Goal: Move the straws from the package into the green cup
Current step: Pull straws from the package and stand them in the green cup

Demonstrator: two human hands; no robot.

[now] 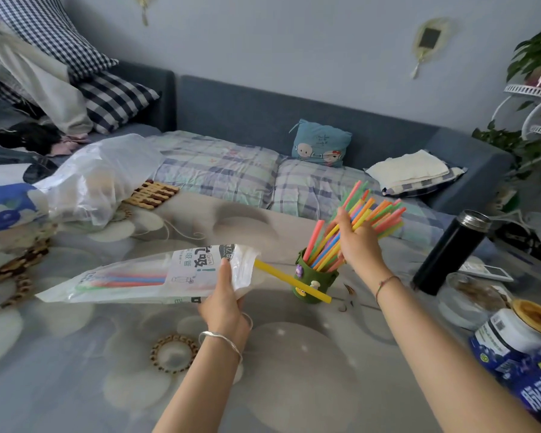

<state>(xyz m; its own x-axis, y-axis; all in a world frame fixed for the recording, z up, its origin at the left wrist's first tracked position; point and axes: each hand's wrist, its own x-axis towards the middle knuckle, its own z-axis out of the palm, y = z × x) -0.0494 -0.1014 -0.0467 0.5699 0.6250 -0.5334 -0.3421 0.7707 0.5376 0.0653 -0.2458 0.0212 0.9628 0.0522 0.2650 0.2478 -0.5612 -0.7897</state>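
Head view: right hand [358,245] grips straws [366,215] over green cup [314,281].

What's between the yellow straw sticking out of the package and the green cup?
Nothing separate. The yellow straw already crosses in front of the green cup. The right hand and its straw bundle crowd the cup's mouth.

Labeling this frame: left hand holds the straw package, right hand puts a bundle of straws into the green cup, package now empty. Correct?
Not empty. The head view shows several straws inside the package and a yellow straw poking out of its mouth. The rest stands.
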